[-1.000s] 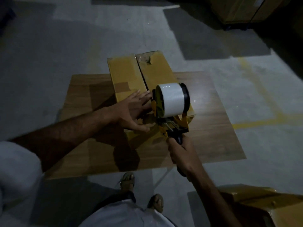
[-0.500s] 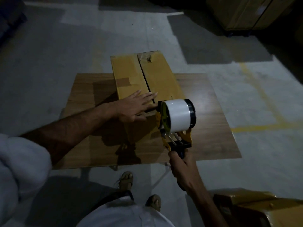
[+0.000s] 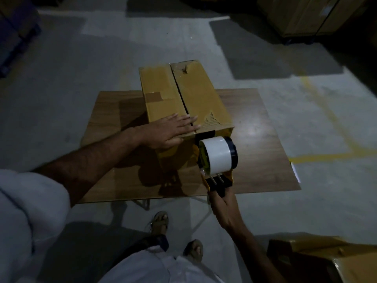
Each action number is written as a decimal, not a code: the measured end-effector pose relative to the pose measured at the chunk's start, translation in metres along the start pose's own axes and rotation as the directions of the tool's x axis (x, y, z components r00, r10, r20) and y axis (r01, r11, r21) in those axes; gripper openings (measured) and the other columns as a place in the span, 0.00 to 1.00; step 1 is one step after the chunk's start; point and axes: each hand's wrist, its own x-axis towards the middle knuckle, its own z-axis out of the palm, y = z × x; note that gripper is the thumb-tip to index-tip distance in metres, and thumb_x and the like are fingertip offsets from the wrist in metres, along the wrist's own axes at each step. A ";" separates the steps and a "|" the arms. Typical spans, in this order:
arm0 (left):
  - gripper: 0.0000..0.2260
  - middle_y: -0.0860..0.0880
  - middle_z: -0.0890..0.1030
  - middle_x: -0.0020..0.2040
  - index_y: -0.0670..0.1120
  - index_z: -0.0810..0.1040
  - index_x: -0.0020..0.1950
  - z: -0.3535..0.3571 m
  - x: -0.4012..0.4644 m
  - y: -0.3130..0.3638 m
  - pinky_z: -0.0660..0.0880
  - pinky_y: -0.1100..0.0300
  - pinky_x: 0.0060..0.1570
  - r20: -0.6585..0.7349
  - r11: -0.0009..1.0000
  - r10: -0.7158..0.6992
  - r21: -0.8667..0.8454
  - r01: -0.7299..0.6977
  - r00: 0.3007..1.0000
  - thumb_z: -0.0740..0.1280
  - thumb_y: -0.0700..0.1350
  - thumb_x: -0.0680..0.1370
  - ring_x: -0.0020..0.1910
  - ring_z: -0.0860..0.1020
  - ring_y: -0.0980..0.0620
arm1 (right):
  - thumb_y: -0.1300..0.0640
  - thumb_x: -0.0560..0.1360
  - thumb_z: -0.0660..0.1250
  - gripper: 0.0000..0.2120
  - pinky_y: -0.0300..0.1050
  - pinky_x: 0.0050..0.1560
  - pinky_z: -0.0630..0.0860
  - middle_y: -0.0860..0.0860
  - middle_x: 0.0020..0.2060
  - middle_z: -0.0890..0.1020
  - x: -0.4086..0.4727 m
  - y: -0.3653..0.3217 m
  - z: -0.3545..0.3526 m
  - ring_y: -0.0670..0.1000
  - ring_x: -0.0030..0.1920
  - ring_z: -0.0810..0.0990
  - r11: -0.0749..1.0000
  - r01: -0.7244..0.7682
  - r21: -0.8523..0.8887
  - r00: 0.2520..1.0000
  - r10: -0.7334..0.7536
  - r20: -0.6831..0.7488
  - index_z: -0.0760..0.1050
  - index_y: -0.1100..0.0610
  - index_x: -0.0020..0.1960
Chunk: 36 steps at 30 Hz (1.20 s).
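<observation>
In the head view, the left hand (image 3: 170,130) is pressing flat, fingers straight, on the cardboard box (image 3: 183,103) sitting on the wooden table (image 3: 263,160); the right hand (image 3: 224,207) is gripping the tape dispenser (image 3: 217,158) handle at the box's near end.

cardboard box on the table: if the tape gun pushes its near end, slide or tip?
Probably slides: the cardboard box lies long and flat on a smooth wooden table, and the left hand presses flat on it, likely as a brace. Its top flaps may flex, since the centre seam is open. Weight cannot be judged.
</observation>
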 end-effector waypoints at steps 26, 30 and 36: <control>0.28 0.47 0.41 0.85 0.56 0.45 0.85 -0.001 0.021 0.003 0.39 0.45 0.81 -0.015 0.988 -0.150 -0.047 0.149 0.989 0.55 0.47 0.88 0.84 0.41 0.47 | 0.39 0.77 0.66 0.21 0.48 0.32 0.69 0.63 0.38 0.79 -0.005 0.028 -0.004 0.51 0.32 0.74 0.998 0.011 -0.067 0.994 -0.018 -0.106 0.73 0.58 0.50; 0.23 0.51 0.44 0.85 0.58 0.52 0.84 -0.005 0.022 0.005 0.39 0.47 0.81 -0.028 0.963 -0.199 -0.192 0.190 0.980 0.49 0.53 0.88 0.84 0.44 0.52 | 0.44 0.78 0.66 0.22 0.43 0.31 0.64 0.47 0.28 0.72 0.000 0.026 -0.011 0.44 0.29 0.68 0.996 0.020 -0.090 0.996 -0.028 -0.086 0.73 0.65 0.45; 0.21 0.55 0.61 0.83 0.58 0.68 0.79 0.000 0.027 0.022 0.61 0.43 0.77 -0.263 0.931 -0.320 -0.267 0.250 0.910 0.57 0.59 0.86 0.81 0.60 0.51 | 0.49 0.78 0.65 0.19 0.42 0.31 0.65 0.48 0.29 0.71 0.003 0.023 -0.007 0.45 0.29 0.68 0.998 -0.016 -0.059 0.999 0.013 -0.052 0.72 0.67 0.44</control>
